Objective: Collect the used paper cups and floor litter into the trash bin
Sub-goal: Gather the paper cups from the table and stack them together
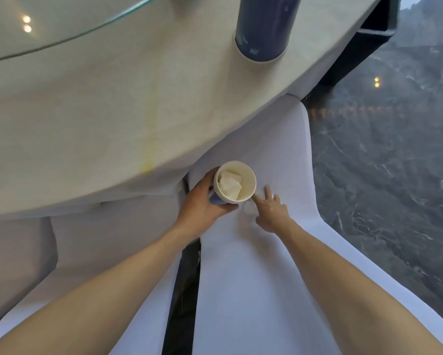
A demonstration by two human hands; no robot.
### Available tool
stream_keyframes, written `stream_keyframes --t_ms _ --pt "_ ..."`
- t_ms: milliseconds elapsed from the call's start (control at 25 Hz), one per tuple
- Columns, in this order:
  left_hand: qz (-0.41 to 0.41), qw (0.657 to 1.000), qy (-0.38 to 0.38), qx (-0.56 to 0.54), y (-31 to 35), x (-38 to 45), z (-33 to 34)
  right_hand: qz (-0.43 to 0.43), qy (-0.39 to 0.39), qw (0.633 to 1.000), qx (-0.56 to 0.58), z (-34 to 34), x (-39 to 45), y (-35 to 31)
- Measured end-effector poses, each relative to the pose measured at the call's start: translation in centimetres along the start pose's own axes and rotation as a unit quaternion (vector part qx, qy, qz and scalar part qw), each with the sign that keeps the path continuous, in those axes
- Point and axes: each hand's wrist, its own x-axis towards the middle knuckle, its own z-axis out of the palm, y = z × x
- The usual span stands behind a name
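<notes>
She is mid-collection: the left hand (202, 201) has its grip wrapped round a paper cup (234, 182) holding crumpled tissue (230, 185), above the white-covered chair seat (279, 155), while the right hand (270, 210), fingers spread and empty, reaches at the cup's four o'clock toward a faint white scrap (250, 208), which I judge she must next pinch up and drop in.

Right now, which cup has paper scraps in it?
The cup in the left hand, over the white chair; white scraps lie inside. The blue cup on the table shows no contents from here.
</notes>
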Motion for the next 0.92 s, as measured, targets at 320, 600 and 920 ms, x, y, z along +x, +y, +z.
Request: stream_keyframes --t_ms 320,600,920 --pt "0.009 0.999 -0.020 0.026 2.7 -2.9 -1.1 0.052 0.032 0.989 0.134 -6.4 -7.0 2.1" --pt "0.038 0.996 -0.001 0.083 10.1 -7.8 -3.8 -0.060 0.225 0.950 0.209 -20.1 -17.9 -0.1" --pt "0.079 0.991 0.027 0.106 15.5 -11.3 -7.7 -0.131 0.300 0.919 0.221 -24.4 -26.7 -7.7"
